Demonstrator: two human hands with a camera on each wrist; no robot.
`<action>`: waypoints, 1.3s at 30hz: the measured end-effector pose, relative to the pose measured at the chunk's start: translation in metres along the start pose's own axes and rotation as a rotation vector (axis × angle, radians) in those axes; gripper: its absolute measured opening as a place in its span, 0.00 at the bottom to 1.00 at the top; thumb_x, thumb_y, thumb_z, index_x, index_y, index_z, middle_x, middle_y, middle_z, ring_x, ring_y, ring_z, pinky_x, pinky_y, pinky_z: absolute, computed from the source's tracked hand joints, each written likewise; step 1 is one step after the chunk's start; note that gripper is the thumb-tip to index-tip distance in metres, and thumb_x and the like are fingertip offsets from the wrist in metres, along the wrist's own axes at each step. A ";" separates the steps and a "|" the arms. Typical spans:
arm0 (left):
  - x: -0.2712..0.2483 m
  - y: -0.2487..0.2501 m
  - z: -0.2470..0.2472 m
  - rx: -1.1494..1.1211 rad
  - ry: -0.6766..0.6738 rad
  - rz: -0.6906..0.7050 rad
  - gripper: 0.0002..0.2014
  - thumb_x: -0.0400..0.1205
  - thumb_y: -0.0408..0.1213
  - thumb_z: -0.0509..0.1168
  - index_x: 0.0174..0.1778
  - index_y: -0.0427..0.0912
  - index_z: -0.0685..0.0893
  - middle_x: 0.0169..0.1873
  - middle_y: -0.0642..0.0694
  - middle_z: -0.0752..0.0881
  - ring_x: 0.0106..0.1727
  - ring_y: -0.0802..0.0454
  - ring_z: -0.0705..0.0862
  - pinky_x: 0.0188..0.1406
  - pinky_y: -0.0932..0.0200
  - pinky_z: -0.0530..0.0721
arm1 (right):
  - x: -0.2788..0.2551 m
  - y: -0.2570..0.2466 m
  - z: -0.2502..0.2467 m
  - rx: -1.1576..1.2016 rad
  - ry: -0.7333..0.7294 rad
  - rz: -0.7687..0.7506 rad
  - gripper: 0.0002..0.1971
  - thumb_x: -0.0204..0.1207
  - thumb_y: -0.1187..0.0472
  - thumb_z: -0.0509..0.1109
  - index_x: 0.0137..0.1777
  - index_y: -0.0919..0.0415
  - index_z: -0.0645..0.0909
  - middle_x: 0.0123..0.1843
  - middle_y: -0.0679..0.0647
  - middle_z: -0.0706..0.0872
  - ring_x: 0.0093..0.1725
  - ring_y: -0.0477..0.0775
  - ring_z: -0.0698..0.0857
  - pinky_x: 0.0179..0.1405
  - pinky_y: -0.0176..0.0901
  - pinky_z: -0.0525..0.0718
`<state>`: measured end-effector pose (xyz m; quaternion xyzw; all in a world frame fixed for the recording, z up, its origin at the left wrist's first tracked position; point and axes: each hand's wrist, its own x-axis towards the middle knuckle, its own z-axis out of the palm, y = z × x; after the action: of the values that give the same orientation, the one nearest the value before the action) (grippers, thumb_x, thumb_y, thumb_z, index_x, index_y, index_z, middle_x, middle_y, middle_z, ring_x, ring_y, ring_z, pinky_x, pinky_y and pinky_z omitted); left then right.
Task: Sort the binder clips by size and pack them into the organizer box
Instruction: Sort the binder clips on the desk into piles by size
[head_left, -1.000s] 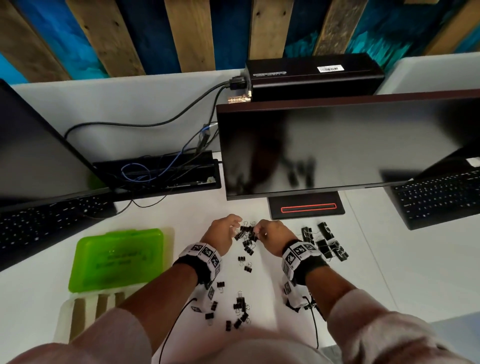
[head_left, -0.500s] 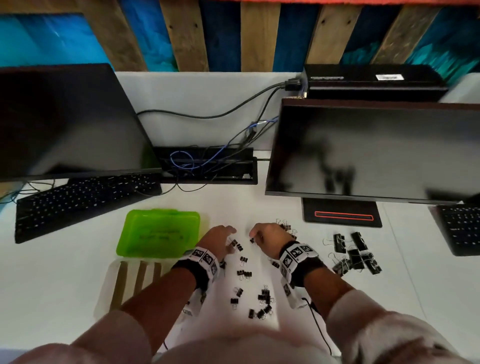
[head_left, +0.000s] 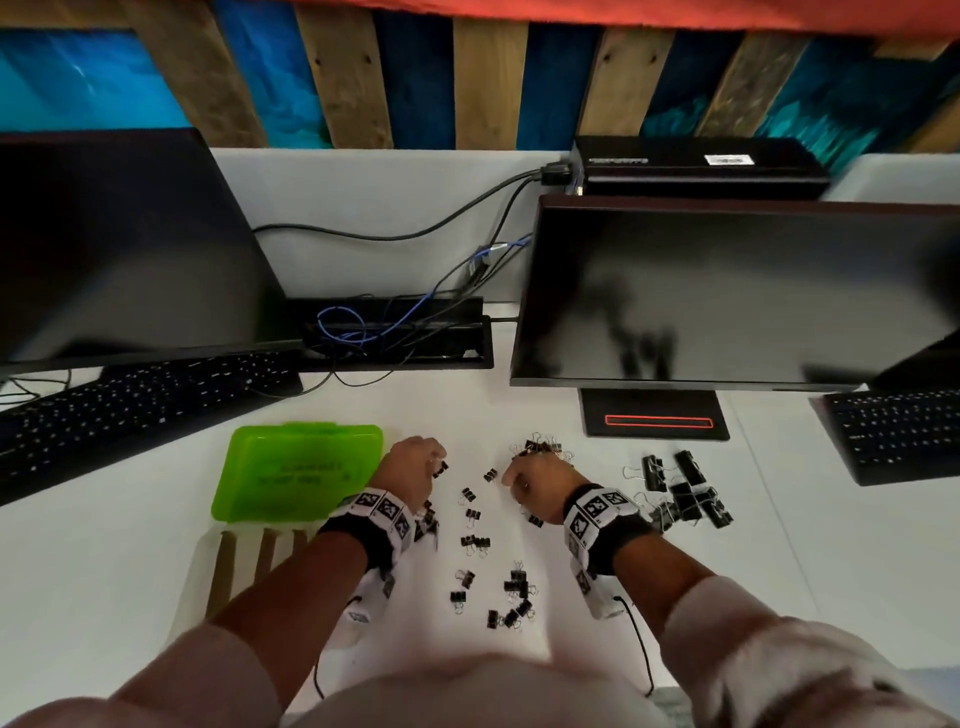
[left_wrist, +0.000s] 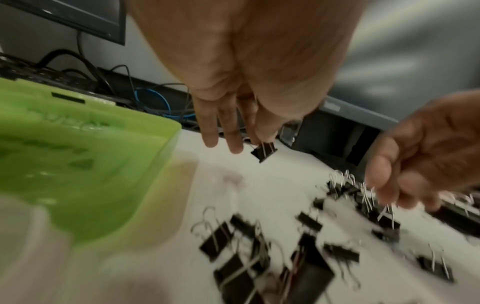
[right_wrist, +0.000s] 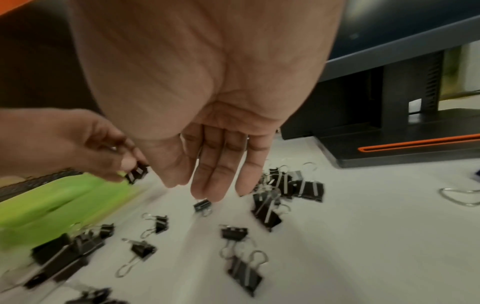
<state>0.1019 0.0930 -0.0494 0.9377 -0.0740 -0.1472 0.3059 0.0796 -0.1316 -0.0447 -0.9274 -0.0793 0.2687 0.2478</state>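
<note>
Left hand (left_wrist: 249, 86) pinched a small black metal binder clip (left_wrist: 262, 152), green plastic organizer box (head_left: 298, 470) just left; right hand (right_wrist: 207, 123) spread over loose clips.

The person is wearing pale pinkish sleeves (head_left: 810, 670) pushed up the forearms. Each wrist is carrying a black band (head_left: 631, 540) topped with white blocks bearing black square markers (head_left: 382, 506), and a thin black cable (head_left: 641, 649) is trailing from each.

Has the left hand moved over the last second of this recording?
Yes. The left hand has moved left, away from the monitor stand and up to the right edge of the green lid, pinching a small binder clip.
</note>
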 end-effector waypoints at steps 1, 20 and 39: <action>0.000 0.000 -0.006 0.000 0.034 0.020 0.12 0.78 0.25 0.60 0.51 0.39 0.85 0.45 0.39 0.85 0.47 0.45 0.83 0.47 0.61 0.78 | 0.001 -0.004 0.004 -0.014 -0.018 -0.023 0.13 0.76 0.62 0.62 0.56 0.55 0.84 0.58 0.55 0.88 0.55 0.56 0.86 0.58 0.41 0.82; -0.047 -0.024 -0.009 0.218 -0.375 0.064 0.16 0.77 0.29 0.64 0.59 0.46 0.84 0.58 0.39 0.79 0.62 0.43 0.79 0.63 0.50 0.77 | 0.004 -0.085 0.047 -0.601 -0.172 -0.396 0.10 0.76 0.66 0.61 0.52 0.64 0.82 0.55 0.62 0.86 0.57 0.64 0.82 0.56 0.51 0.74; -0.039 0.016 -0.010 -0.031 -0.327 0.053 0.06 0.76 0.37 0.67 0.35 0.52 0.83 0.45 0.52 0.89 0.48 0.55 0.85 0.50 0.59 0.83 | -0.019 -0.011 0.022 0.487 0.008 0.027 0.18 0.77 0.70 0.63 0.38 0.44 0.85 0.46 0.54 0.87 0.36 0.48 0.82 0.28 0.35 0.83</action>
<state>0.0676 0.0945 -0.0229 0.8941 -0.1453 -0.2909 0.3081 0.0516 -0.1182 -0.0472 -0.8424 0.0009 0.2796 0.4606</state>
